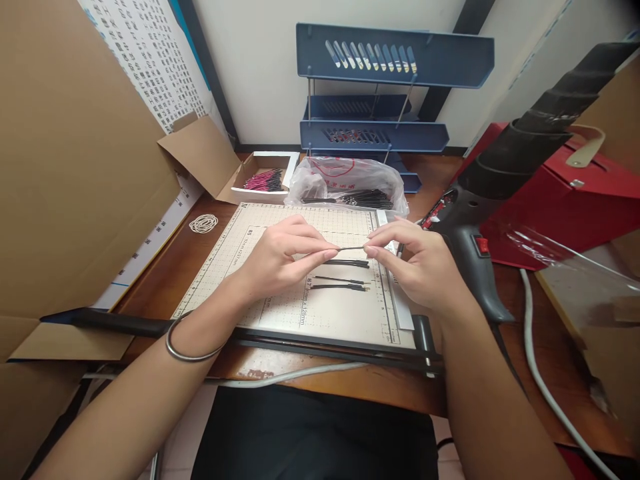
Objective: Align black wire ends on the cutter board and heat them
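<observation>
In the head view, the left hand [283, 257] and right hand [415, 260] each pinch one end of a thin black piece [351, 248], thumb against fingers. It spans the small gap between the fingertips, above the right part of a gridded cutting board [350, 317]. Short black strips [340, 287] lie below it on the board, inward from its right edge, where a pale strip [403, 310] runs. The board's front edge is bordered by a dark bar [320, 343], with a narrow band of wooden counter [395, 390] nearer the person.

Beyond the back edge, a small box [294, 159] and a clear bag [303, 183] crowd close, before a blue rack [350, 70]. A heat gun [463, 217] stands near the right hand, limiting room there. More room lies over the board's left part, towards rubber bands [204, 224] and cardboard [65, 167].
</observation>
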A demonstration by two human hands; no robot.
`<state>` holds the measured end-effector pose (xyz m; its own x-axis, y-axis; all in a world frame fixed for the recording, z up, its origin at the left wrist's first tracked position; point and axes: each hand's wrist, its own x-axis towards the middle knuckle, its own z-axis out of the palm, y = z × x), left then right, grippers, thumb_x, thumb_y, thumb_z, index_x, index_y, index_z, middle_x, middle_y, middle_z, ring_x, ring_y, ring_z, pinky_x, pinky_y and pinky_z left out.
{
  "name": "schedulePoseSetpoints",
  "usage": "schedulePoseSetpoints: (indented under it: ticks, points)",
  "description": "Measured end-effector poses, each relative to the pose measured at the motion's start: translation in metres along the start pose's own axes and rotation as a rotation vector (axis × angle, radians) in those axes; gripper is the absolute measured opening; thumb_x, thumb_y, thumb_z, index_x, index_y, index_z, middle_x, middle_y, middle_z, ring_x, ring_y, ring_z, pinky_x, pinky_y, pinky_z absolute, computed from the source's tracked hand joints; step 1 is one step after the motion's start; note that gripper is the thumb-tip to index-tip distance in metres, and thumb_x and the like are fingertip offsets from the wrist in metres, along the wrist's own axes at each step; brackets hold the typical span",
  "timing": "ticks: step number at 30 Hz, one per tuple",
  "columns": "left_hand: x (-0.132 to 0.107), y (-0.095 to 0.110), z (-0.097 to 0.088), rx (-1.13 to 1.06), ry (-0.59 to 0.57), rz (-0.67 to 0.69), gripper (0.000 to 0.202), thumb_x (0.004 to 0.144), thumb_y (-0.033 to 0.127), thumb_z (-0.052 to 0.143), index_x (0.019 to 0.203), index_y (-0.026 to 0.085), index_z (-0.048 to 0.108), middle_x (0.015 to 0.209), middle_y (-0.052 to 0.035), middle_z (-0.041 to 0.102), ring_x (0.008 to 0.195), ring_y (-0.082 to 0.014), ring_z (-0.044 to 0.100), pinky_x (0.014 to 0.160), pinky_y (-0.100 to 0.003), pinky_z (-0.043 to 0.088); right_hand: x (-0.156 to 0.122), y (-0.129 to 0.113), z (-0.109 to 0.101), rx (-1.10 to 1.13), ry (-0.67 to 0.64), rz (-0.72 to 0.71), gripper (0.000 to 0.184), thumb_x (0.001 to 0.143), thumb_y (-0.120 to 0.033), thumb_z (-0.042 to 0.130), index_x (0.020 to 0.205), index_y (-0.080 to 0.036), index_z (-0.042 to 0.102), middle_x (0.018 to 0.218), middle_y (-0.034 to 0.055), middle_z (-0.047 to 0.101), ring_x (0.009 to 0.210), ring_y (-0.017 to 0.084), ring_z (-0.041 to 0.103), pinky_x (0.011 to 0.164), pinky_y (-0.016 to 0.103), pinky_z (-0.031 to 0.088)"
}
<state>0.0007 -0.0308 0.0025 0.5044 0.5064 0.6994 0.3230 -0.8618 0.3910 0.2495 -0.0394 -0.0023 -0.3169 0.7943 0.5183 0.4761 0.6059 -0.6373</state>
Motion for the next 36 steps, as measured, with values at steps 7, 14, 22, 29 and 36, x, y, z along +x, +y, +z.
schedulePoseSetpoints:
  ticks: [7,14,22,29,36]
  points:
    - [-0.001,-0.001,-0.003,-0.002,-0.029,-0.040,0.011,0.094,0.020,0.071,0.089,0.020,0.081,0.083,-0.0027,0.080,0.073,-0.0148,0.066,0.075,-0.032,0.050,-0.001,0.000,-0.002,0.045,-0.032,0.031,0.014,0.091,-0.031,0.068,0.079,-0.023,0.069,0.093,-0.0014,0.075,0.089,0.017,0.069,0.120,0.054,0.031]
    - [-0.001,-0.002,-0.003,0.000,-0.035,-0.056,0.011,0.095,0.021,0.071,0.090,0.021,0.081,0.086,-0.0025,0.080,0.075,-0.0149,0.068,0.076,-0.032,0.051,-0.002,0.000,-0.003,0.042,-0.017,0.018,0.015,0.091,-0.030,0.069,0.078,-0.022,0.069,0.093,-0.0011,0.076,0.088,0.016,0.069,0.119,0.050,0.033]
    - [-0.002,0.001,-0.003,0.126,0.022,-0.201,0.022,0.088,0.037,0.079,0.102,0.019,0.077,0.099,-0.0066,0.078,0.092,-0.0210,0.068,0.088,-0.037,0.050,-0.001,0.010,-0.006,-0.027,-0.110,0.052,0.011,0.091,-0.031,0.069,0.084,-0.024,0.074,0.091,0.0030,0.074,0.092,0.021,0.066,0.089,0.041,0.048]
    - [-0.005,0.003,-0.004,0.140,-0.385,-0.157,0.012,0.092,0.025,0.068,0.085,0.019,0.075,0.088,-0.0056,0.071,0.086,-0.0211,0.057,0.080,-0.036,0.046,-0.003,0.015,0.004,-0.163,-0.225,0.011,0.010,0.089,-0.029,0.072,0.080,-0.026,0.075,0.112,0.0033,0.071,0.114,0.024,0.059,0.109,0.050,0.037]
    - [-0.004,0.002,-0.003,0.149,-0.470,-0.174,0.012,0.093,0.023,0.067,0.088,0.019,0.077,0.089,-0.0057,0.071,0.086,-0.0213,0.055,0.081,-0.036,0.044,-0.004,0.016,0.008,-0.163,-0.179,0.018,0.007,0.083,-0.031,0.078,0.080,-0.026,0.074,0.116,0.0027,0.069,0.118,0.025,0.059,0.112,0.054,0.034]
